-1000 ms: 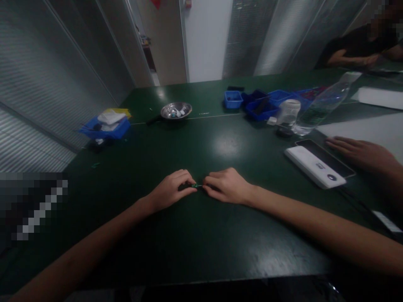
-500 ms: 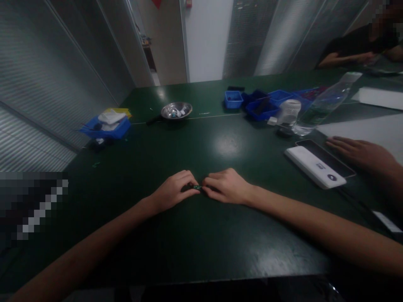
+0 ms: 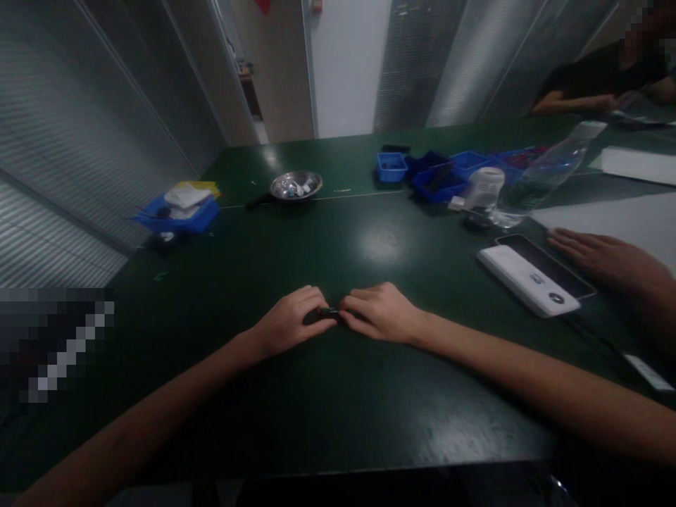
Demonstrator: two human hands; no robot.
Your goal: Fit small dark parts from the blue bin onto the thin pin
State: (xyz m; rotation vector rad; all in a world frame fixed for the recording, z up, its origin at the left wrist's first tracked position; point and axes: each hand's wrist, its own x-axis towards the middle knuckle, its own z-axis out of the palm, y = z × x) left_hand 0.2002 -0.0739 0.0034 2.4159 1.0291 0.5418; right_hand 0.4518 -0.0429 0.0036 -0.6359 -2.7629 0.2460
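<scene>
Low over the table's middle, my left hand (image 3: 293, 320) pinches a small dark green piece (image 3: 329, 312) that looks like a circuit board, between thumb and fingers. My right hand (image 3: 383, 312) meets it from the right; its fingers are curled and closed at the piece's right end. Much of the piece is hidden by the fingertips, so its exact kind is unclear. The green tabletop (image 3: 296, 408) lies beneath both hands.
Ahead stands a metal pan (image 3: 296, 184) with small parts. Left is a blue tray (image 3: 182, 217); blue bins (image 3: 391, 167) stand at the back. A bottle (image 3: 549, 172), white power bank (image 3: 528, 280), phone (image 3: 554, 264) and another person's hand (image 3: 612, 260) are right.
The small piece has turned slightly between my fingertips and shows a darker side. My hands have barely moved. At the back right, the other person's hands have shifted a little.
</scene>
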